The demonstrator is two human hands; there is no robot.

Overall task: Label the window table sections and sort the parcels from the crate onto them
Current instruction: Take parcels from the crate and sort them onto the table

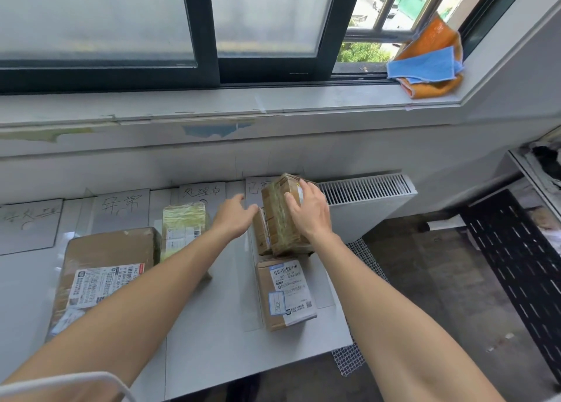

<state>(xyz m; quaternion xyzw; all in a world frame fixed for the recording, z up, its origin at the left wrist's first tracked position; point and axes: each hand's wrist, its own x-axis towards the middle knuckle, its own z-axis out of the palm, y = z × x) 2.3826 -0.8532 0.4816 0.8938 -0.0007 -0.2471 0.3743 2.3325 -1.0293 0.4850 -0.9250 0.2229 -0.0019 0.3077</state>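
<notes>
Parcels (106, 256) (183, 225) (261, 234) (277, 228) (285, 292): five; labels (28, 222) (121, 207) (202, 192) (253, 187): four; right hand (309, 213) around taped parcel (277, 216), left hand (233, 219) loose.

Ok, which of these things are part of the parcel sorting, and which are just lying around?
Job: handwritten white paper labels; large brown cardboard parcel; green-taped parcel; brown tape-wrapped parcel gripped by the right hand; brown parcel with white shipping label.
Lying about: orange and blue cloths on the windowsill; white radiator; black perforated metal rack.
</notes>
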